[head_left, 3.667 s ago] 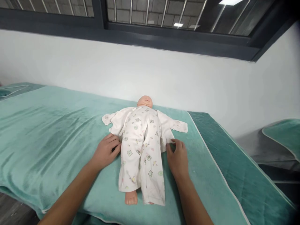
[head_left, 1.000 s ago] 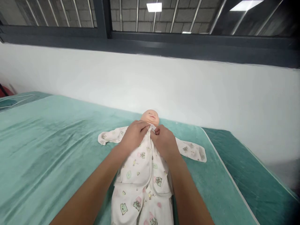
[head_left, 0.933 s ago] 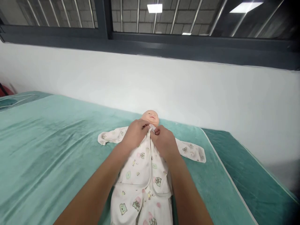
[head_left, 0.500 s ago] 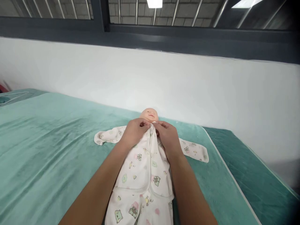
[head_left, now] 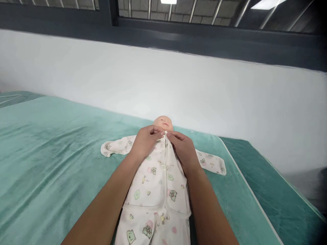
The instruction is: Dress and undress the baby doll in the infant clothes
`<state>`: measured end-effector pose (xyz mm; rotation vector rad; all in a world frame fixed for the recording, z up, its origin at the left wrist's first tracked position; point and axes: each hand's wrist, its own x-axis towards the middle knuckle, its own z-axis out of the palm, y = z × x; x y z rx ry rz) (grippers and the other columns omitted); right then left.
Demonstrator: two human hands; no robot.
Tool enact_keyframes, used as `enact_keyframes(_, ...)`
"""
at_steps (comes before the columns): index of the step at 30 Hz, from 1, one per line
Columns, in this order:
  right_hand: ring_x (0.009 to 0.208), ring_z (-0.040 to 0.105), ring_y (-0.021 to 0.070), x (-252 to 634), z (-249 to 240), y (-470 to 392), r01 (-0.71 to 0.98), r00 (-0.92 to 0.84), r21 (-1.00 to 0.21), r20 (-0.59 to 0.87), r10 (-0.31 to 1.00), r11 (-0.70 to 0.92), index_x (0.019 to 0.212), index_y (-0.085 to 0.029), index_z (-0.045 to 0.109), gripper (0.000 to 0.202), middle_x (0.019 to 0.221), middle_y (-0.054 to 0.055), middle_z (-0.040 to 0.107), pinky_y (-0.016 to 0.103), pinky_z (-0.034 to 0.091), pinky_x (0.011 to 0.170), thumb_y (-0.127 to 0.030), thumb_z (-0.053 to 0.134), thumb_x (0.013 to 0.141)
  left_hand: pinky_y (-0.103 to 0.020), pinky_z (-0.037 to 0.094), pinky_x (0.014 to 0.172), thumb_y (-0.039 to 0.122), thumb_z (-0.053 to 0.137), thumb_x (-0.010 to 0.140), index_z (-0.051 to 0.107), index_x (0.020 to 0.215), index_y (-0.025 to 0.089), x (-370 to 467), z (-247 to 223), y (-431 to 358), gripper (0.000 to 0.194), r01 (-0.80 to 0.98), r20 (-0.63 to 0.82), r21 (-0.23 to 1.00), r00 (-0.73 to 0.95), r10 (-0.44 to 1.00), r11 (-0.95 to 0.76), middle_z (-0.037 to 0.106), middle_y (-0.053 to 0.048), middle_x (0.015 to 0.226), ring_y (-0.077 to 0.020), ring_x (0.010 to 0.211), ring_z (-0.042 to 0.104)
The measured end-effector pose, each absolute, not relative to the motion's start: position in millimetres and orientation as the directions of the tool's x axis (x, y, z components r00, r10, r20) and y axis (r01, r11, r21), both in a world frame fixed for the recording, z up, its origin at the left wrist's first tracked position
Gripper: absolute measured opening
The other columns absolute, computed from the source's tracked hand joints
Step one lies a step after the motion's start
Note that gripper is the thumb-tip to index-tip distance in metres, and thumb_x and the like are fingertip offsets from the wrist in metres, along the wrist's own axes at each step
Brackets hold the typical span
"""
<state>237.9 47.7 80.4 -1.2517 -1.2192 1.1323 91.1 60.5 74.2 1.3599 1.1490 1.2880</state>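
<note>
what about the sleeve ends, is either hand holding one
No, the left hand and right hand are both at the jacket collar, while the sleeve ends lie out on the green sheet.

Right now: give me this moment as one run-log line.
left hand: pinching printed jacket at neck | right hand: pinching jacket at neck | doll: face up on green sheet, near wall

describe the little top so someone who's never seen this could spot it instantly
In front of the white wall, a doll lies on a green cover, head toward the wall. Just below its head, the left hand and right hand pinch a white printed top. Unlike the similarly patterned trousers below, it has two outspread sleeves.
</note>
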Motion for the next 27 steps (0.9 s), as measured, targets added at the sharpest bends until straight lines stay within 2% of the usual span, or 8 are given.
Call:
enact_keyframes(4, 0.092, 0.066, 0.0212, 241, 77, 50, 0.073, -0.007, -0.995, 0.063, 0.998, 0.063, 0.095, -0.022, 0.076, 0.028, 0.103, 0.004, 0.075, 0.031, 0.050, 0.077, -0.043, 0.072, 0.076, -0.028, 0.048, 0.072, 0.033, 0.069, 0.079, 0.069, 0.081, 0.017, 91, 75, 61, 0.016, 0.052, 0.144, 0.988, 0.026, 0.989, -0.145, 0.074, -0.005, 0.087, -0.0166, 0.079, 0.065)
enact_keyframes(9, 0.077, 0.061, 0.0160, 243, 76, 51, 0.123, -0.060, -0.991, 0.049, 0.997, 0.056, 0.097, -0.021, 0.069, 0.032, 0.085, 0.001, 0.070, 0.028, 0.046, 0.069, -0.040, 0.076, 0.073, -0.028, 0.047, 0.072, 0.033, 0.063, 0.085, 0.067, 0.085, 0.019, 90, 76, 60, 0.015, 0.126, 0.185, 0.974, 0.055, 0.981, -0.191, 0.073, -0.003, 0.087, -0.0163, 0.080, 0.065)
enact_keyframes(14, 0.073, 0.058, 0.0136, 240, 83, 47, 0.252, -0.121, -0.964, 0.049, 0.991, 0.079, 0.095, -0.020, 0.067, 0.025, 0.081, -0.002, 0.065, 0.027, 0.045, 0.069, -0.032, 0.072, 0.073, -0.029, 0.047, 0.075, 0.040, 0.066, 0.084, 0.066, 0.094, 0.021, 91, 77, 57, 0.021, 0.191, 0.166, 0.966, 0.058, 0.984, -0.174, 0.072, -0.002, 0.087, -0.0172, 0.082, 0.066)
enact_keyframes(16, 0.073, 0.058, 0.0136, 238, 85, 45, 0.307, -0.124, -0.948, 0.045, 0.991, 0.081, 0.094, -0.021, 0.067, 0.025, 0.082, -0.001, 0.065, 0.028, 0.045, 0.069, -0.033, 0.072, 0.074, -0.029, 0.047, 0.073, 0.038, 0.068, 0.083, 0.066, 0.095, 0.021, 91, 78, 57, 0.022, 0.170, 0.145, 0.974, 0.057, 0.988, -0.153, 0.071, -0.002, 0.085, -0.0169, 0.080, 0.065)
enact_keyframes(19, 0.076, 0.060, 0.0148, 236, 87, 44, 0.334, -0.110, -0.939, 0.052, 0.993, 0.086, 0.105, -0.023, 0.064, 0.033, 0.086, -0.002, 0.066, 0.029, 0.046, 0.072, -0.033, 0.071, 0.074, -0.028, 0.046, 0.070, 0.031, 0.067, 0.082, 0.065, 0.091, 0.019, 92, 79, 58, 0.015, 0.137, 0.123, 0.982, 0.053, 0.991, -0.129, 0.069, -0.002, 0.082, -0.0158, 0.075, 0.063)
enact_keyframes(22, 0.080, 0.061, 0.0158, 237, 89, 40, 0.358, -0.124, -0.929, 0.050, 0.991, 0.092, 0.111, -0.025, 0.060, 0.037, 0.086, -0.002, 0.066, 0.030, 0.046, 0.075, -0.035, 0.069, 0.077, -0.027, 0.046, 0.070, 0.022, 0.061, 0.082, 0.066, 0.087, 0.019, 91, 78, 58, 0.007, 0.179, 0.125, 0.975, 0.028, 0.992, -0.128, 0.067, -0.002, 0.082, -0.0148, 0.075, 0.061)
enact_keyframes(25, 0.079, 0.060, 0.0159, 238, 93, 30, 0.467, -0.099, -0.878, 0.067, 0.993, 0.106, 0.108, -0.025, 0.058, 0.030, 0.090, -0.001, 0.066, 0.031, 0.045, 0.073, -0.038, 0.065, 0.081, -0.028, 0.046, 0.074, 0.019, 0.059, 0.083, 0.068, 0.089, 0.019, 88, 77, 56, 0.011, 0.219, 0.159, 0.962, 0.046, 0.986, -0.165, 0.068, -0.003, 0.088, -0.0151, 0.079, 0.061)
enact_keyframes(27, 0.077, 0.058, 0.0160, 236, 96, 19, 0.592, -0.055, -0.797, 0.112, 0.992, 0.123, 0.101, -0.024, 0.055, 0.024, 0.096, 0.000, 0.064, 0.031, 0.043, 0.071, -0.039, 0.062, 0.084, -0.029, 0.048, 0.080, 0.018, 0.058, 0.084, 0.070, 0.092, 0.019, 87, 76, 54, 0.014, 0.240, 0.190, 0.951, 0.051, 0.981, -0.196, 0.068, -0.004, 0.094, -0.0160, 0.085, 0.062)
